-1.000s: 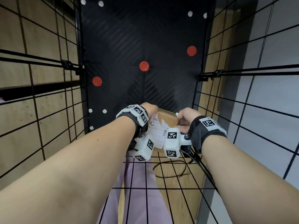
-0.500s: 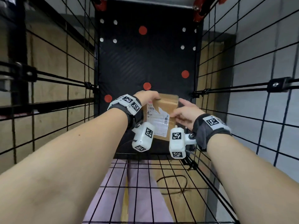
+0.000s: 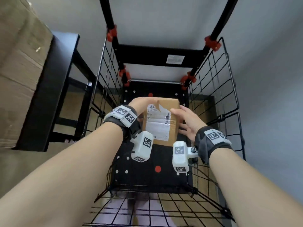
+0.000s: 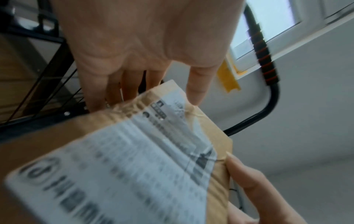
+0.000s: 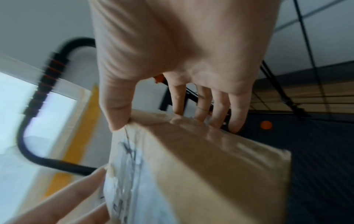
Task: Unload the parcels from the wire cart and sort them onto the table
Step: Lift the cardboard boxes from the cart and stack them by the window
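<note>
You held the brown parcel [image 3: 161, 119] above the wire cart [image 3: 229, 95] floor, left hand [image 3: 139, 106] and right hand [image 3: 188, 122] gripping opposite sides; no other parcel showed inside; the table [image 3: 54, 76] beside the cart awaited it.

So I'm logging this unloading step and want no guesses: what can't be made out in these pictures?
- Shipping label text on the parcel: too small in the head view, motion-blurred in both wrist views.
- Left hand fingers: hidden behind the parcel in the head view.
- Table top: only its edge shows in the head view, so what lies on it is unknown.
- Wire cart near end: cut off by the bottom edge.
</note>
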`<state>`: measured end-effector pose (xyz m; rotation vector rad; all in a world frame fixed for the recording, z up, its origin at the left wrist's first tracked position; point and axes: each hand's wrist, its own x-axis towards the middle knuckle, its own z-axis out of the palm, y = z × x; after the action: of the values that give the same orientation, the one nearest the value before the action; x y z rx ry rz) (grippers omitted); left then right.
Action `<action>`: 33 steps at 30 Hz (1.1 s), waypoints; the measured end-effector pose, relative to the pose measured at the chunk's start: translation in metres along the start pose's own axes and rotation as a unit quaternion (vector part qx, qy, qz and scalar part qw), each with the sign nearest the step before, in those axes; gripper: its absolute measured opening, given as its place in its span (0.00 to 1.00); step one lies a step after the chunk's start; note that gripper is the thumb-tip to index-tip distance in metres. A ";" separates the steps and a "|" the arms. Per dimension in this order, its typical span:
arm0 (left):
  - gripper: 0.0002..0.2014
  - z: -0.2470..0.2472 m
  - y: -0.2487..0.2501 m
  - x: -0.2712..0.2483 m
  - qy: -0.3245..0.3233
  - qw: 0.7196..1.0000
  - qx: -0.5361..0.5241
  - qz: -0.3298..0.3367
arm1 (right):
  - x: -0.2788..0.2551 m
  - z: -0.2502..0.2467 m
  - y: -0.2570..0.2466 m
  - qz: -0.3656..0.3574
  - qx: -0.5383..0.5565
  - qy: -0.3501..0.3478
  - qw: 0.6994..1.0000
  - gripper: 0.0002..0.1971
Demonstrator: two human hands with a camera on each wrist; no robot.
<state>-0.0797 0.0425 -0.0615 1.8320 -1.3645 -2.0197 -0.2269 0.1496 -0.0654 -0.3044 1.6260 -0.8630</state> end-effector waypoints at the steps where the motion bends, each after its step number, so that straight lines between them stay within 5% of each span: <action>1: 0.25 -0.005 0.008 -0.015 0.010 1.000 0.007 0.017 | -0.015 0.005 -0.009 -0.015 0.001 -0.001 1.000 0.13; 8: 0.27 -0.059 0.035 -0.122 0.059 0.987 0.014 0.149 | -0.116 0.051 -0.054 -0.123 0.000 0.005 0.992 0.08; 12: 0.12 -0.100 0.041 -0.190 0.080 0.971 0.025 0.222 | -0.172 0.091 -0.066 -0.178 0.004 0.008 0.984 0.16; 18: 0.21 -0.152 0.047 -0.269 0.127 0.943 0.024 0.306 | -0.251 0.147 -0.090 -0.263 0.024 0.043 0.964 0.21; 27: 0.18 -0.224 0.087 -0.365 0.183 0.880 0.018 0.439 | -0.326 0.213 -0.162 -0.318 0.057 0.068 0.944 0.11; 33: 0.21 -0.270 0.118 -0.392 0.229 0.853 0.021 0.468 | -0.340 0.251 -0.217 -0.349 0.023 0.048 0.936 0.17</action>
<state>0.1979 0.0624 0.3424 1.1304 -1.6541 -0.9845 0.0383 0.1215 0.3283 -0.8501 1.5940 -1.4632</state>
